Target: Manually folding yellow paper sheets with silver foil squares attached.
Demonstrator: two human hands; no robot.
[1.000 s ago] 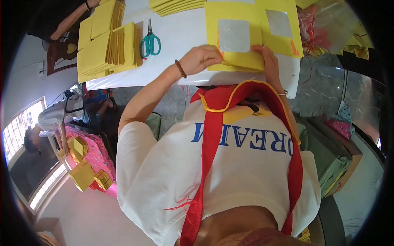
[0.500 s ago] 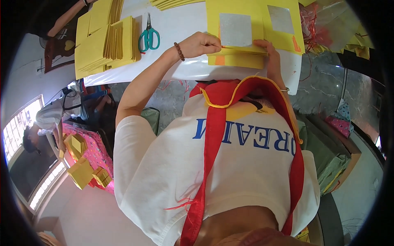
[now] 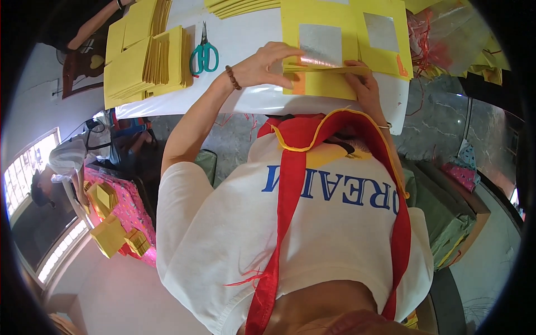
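Observation:
In front of me on the white table lies yellow paper [image 3: 329, 86] with a silver square [image 3: 321, 42] on it. One edge of the paper stands raised as a narrow fold across the silver square's near side. My left hand [image 3: 268, 64] is at the left end of this fold, thumb and fingers spread apart around it, with nothing visibly gripped. At the right end, my right hand [image 3: 365, 86] pinches the fold between thumb and fingers. A second silver square [image 3: 381, 32] lies on yellow paper to the right.
Teal-handled scissors [image 3: 204, 56] lie left of my left hand. Beyond them stand stacks of folded yellow paper [image 3: 131, 61]. At the right are a clear plastic bag [image 3: 452, 33] and red strings [image 3: 425, 42]. Another person [image 3: 67, 159] handles yellow bundles at the left.
My left hand has gone from closed fingers on the paper to spread fingers. The fold's edge now stands more upright, and my right hand has turned slightly, still at its right end.

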